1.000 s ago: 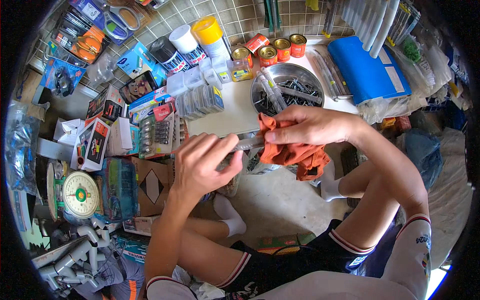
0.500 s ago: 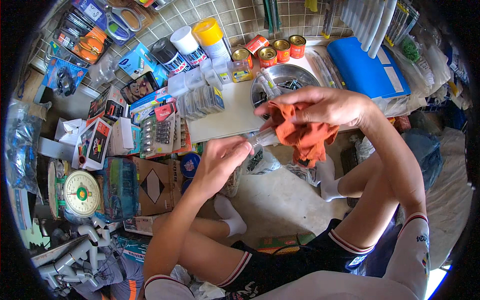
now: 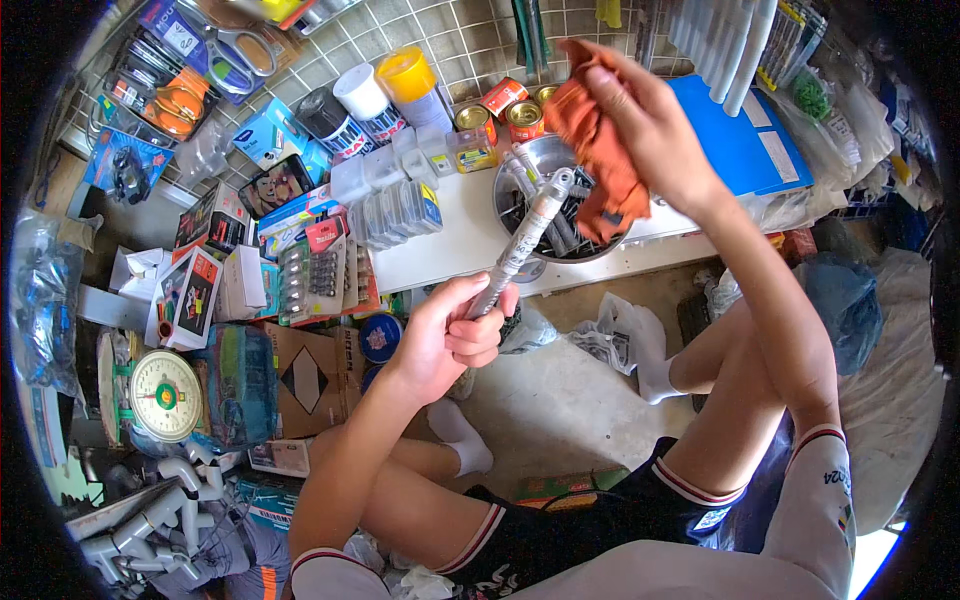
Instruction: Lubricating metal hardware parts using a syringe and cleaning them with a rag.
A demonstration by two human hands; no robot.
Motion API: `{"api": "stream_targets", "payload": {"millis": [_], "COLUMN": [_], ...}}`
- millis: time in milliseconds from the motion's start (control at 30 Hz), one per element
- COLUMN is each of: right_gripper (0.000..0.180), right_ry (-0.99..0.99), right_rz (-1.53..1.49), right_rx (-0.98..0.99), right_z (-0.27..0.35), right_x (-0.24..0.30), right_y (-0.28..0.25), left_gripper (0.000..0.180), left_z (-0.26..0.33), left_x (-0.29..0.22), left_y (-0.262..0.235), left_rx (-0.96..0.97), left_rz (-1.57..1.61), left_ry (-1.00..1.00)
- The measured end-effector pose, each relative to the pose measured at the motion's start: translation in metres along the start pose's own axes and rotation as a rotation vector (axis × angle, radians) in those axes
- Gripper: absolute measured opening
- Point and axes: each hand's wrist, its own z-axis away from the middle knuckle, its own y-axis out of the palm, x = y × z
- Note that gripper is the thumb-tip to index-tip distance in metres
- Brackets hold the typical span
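My left hand [image 3: 455, 325] is closed round the lower end of a slim silvery tube [image 3: 527, 235]. The tube slants up and to the right, its rounded tip has a small hole, and dark marks run along its side. Higher and to the right, my right hand [image 3: 650, 120] grips a crumpled orange cloth [image 3: 592, 130], which hangs down apart from the tube. Behind both, a round metal bowl [image 3: 507, 212] holds similar tubes and dark small parts; the cloth and tube hide some of it.
The bowl stands on a white shelf [image 3: 415, 262]. Small red cans [image 3: 524, 122], spray cans [image 3: 407, 80] and clear plastic cases [image 3: 395, 213] line it. A blue folder [image 3: 745, 135] lies to the right. At the left are boxes and a dial scale [image 3: 166, 395].
My right hand has lifted up and away with the orange cloth. The tube, mostly covered by the cloth before, now shows upright and slanted in my left hand.
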Motion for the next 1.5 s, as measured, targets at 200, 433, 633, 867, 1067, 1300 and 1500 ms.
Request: {"api": "stream_targets", "payload": {"millis": [200, 433, 633, 867, 1067, 1300, 1500], "right_gripper": [0.065, 0.051, 0.042, 0.043, 0.036, 0.047, 0.039], "right_ry": [0.422, 0.348, 0.43, 0.376, 0.169, 0.4, 0.443], "right_rz": [0.074, -0.131, -0.103, -0.059, 0.51, 0.01, -0.197], "right_rx": [0.275, 0.335, 0.299, 0.394, 0.231, 0.154, 0.212], "right_z": [0.002, 0.033, 0.046, 0.038, 0.031, 0.032, 0.032], "right_x": [0.011, 0.021, -0.005, -0.002, 0.01, 0.008, 0.006], "right_y": [-0.034, 0.002, 0.012, -0.004, -0.006, 0.002, 0.011], "left_gripper": [0.033, 0.034, 0.037, 0.037, 0.038, 0.037, 0.037], "left_z": [-0.001, -0.012, -0.019, -0.021, -0.026, -0.026, -0.02], "left_x": [0.003, 0.007, 0.013, 0.005, 0.008, 0.013, 0.012], "left_y": [-0.002, 0.002, 0.007, 0.013, 0.02, 0.012, 0.005], "left_rx": [-0.014, -0.044, -0.035, -0.099, -0.148, -0.124, -0.09], "left_rz": [0.001, 0.028, -0.051, -0.21, -0.264, -0.104, -0.082], "left_ry": [0.004, -0.012, -0.041, -0.003, 0.028, -0.007, -0.002]}}
